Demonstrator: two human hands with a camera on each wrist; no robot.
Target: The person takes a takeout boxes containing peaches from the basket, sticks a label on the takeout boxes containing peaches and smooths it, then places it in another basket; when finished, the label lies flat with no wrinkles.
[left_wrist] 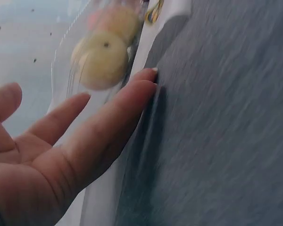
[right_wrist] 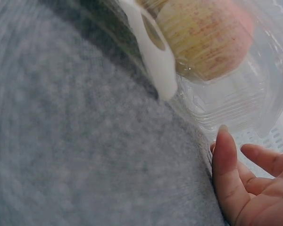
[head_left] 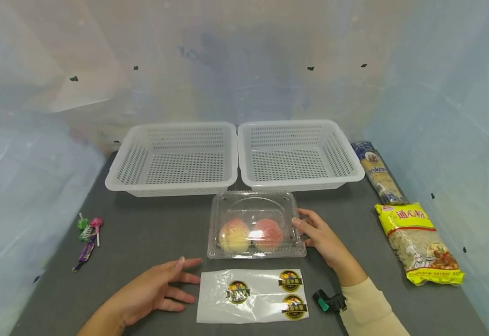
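A clear plastic clamshell box (head_left: 254, 205) with two apples (head_left: 268, 234) in it stands mid-table, its lid down. My right hand (head_left: 322, 238) is at the box's right side, with the thumb at the edge and the fingers loosely bent; the right wrist view shows this hand (right_wrist: 254, 179) beside the box wall, not curled round it. In front of the box lies a white sheet (head_left: 216, 303) with several round fruit stickers (head_left: 293, 307). My left hand (head_left: 156, 291) hovers by the sheet's left edge, fingers spread and holding nothing.
Two white plastic baskets (head_left: 173, 186) stand side by side behind the box. Lollipops (head_left: 96, 223) and a purple-wrapped sweet (head_left: 86, 252) lie at the left. On the right are a yellow pasta bag (head_left: 421, 245), a blue packet (head_left: 379, 172) and a black strap (head_left: 330, 302) near my sleeve.
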